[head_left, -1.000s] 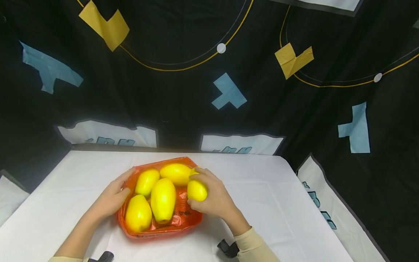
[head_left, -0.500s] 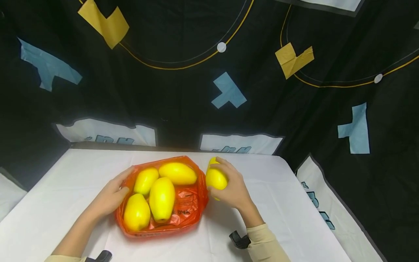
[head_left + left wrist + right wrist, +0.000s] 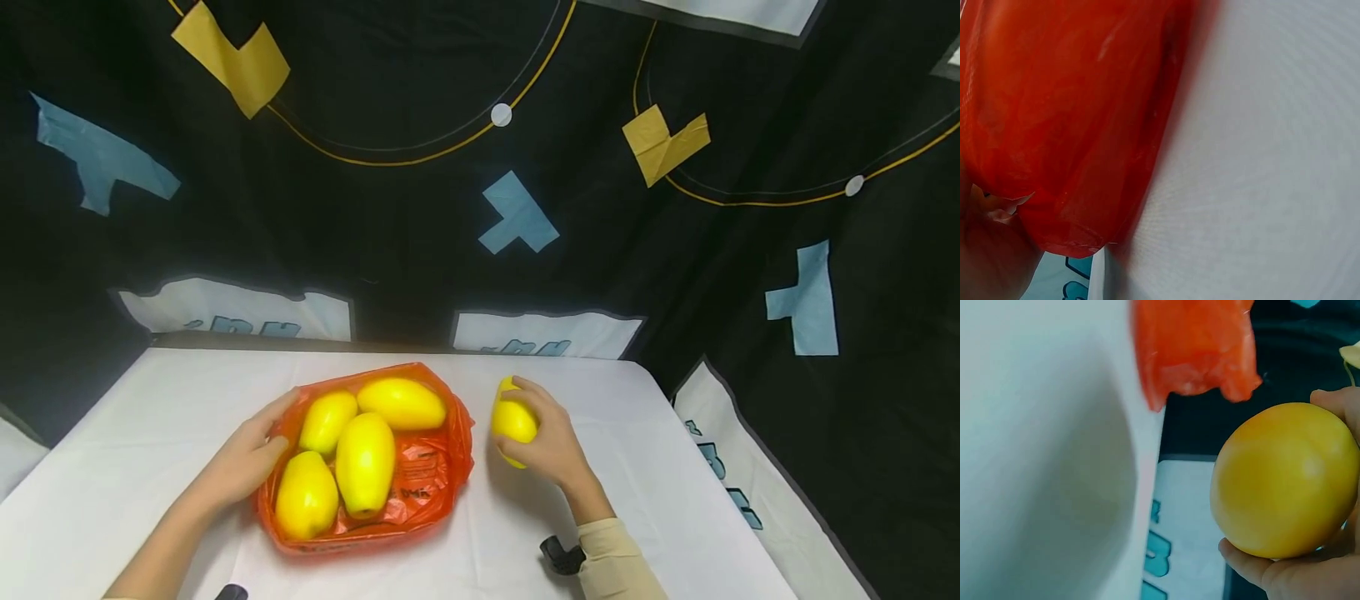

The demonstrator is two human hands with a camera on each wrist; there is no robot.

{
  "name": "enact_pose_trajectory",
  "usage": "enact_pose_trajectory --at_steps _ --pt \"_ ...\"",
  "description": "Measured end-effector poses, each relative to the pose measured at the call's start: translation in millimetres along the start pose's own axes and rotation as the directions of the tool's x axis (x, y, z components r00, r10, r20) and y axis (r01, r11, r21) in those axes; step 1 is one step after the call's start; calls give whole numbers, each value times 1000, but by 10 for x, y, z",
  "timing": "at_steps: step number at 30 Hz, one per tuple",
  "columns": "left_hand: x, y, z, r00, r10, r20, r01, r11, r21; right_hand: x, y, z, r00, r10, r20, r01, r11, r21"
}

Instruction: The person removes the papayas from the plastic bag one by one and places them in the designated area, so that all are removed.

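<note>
The right hand point(image 3: 552, 437) grasps a yellow fruit point(image 3: 513, 419), best cupped evenly; the left hand point(image 3: 242, 460) touches the red bag point(image 3: 459, 446) at left, whether pinching I can't tell.

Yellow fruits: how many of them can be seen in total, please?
5. In the red bag: a back-right fruit, a back-left fruit, a middle fruit and a front-left fruit. The right hand holds the fifth fruit. More could be hidden underneath.
</note>
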State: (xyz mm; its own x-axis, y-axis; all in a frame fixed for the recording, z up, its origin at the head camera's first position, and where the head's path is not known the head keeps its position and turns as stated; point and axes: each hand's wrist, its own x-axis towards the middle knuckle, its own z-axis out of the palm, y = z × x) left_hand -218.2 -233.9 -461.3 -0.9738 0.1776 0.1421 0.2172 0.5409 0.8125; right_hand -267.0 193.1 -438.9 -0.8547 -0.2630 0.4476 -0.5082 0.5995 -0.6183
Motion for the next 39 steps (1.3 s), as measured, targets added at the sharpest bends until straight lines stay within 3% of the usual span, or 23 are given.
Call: enact_pose_trajectory --at_steps 11,20,33,39 --pt "0 15 17 1000 -10 8 10 1000 0 -107 277 38 993 114 39 -113 993 -26" --pt "-5 33 6 1000 -18 4 18 1000 15 -124 399 49 972 219 83 -220 975 -2" --pt "-17 15 22 1000 -16 3 16 1000 11 -121 338 10 956 268 118 -272 962 18" --pt "-10 13 16 1000 -7 -1 7 1000 17 -101 287 -22 959 272 81 -273 962 0"
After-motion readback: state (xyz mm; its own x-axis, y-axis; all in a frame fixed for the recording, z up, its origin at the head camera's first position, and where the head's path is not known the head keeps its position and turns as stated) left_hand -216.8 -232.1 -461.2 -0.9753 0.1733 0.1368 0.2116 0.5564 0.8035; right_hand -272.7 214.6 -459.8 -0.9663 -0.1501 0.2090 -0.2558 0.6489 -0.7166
